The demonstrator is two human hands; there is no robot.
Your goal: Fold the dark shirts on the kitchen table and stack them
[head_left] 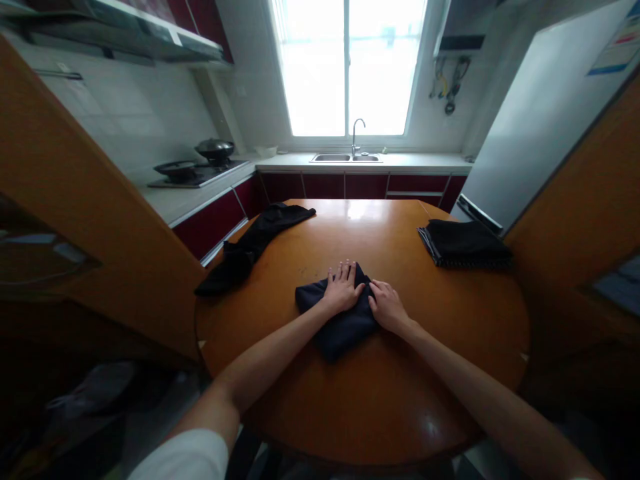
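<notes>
Head, cloth (341, 335) under LH (342, 292), RH (389, 306) prob touching

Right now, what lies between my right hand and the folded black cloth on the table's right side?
Only bare brown tabletop shows between your right hand and the folded black cloth in the head view.

Kitchen, daylight through 2-pane window (346, 67), back wall (256, 80) pale. Below window: white worktop (425, 160), 2-basin sink (351, 159), dark red cabinets (367, 187). Left: hob (207, 175), range hood (145, 33). Right: whitish fridge (545, 120). Orange-brown wood framing (110, 193) both sides. Rounded wooden table (425, 373) mid-room, glossy, glare near far edge. Lower-left floor (163, 407) dim.
</notes>
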